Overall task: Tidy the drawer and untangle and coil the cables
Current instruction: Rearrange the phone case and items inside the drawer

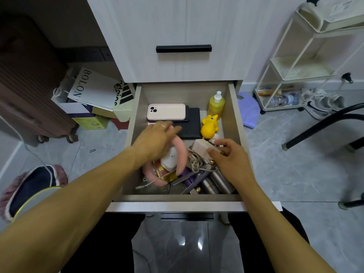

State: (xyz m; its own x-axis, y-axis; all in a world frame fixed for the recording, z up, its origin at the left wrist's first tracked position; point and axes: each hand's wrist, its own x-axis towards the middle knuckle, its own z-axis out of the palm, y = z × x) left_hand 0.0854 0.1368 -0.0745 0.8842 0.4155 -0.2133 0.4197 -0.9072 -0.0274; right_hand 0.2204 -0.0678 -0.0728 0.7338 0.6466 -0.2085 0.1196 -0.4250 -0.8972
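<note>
Head view: both hands down in the open drawer

Head camera looks into the pulled-out drawer (136,107), where both my hands work. My left hand (155,138) is blurred over the pink plush band (182,152); its fingers look fairly straight and reach toward the stacked phones, but whether they hold anything I cannot tell. My right hand (228,156) has its fingers curled at a small pale pink box (201,147), touching its near end; whether it really grips the box I cannot tell. Just left of that hand lies the tangled beige cable (195,160), bunched in the drawer's near half, over purple tools and silver cylinders (218,180). Toward the back, a pink-cased phone (166,112) lies on a dark case (192,123). A yellow toy (209,126) and a yellow spray bottle (216,104) stand along the right wall.
</note>
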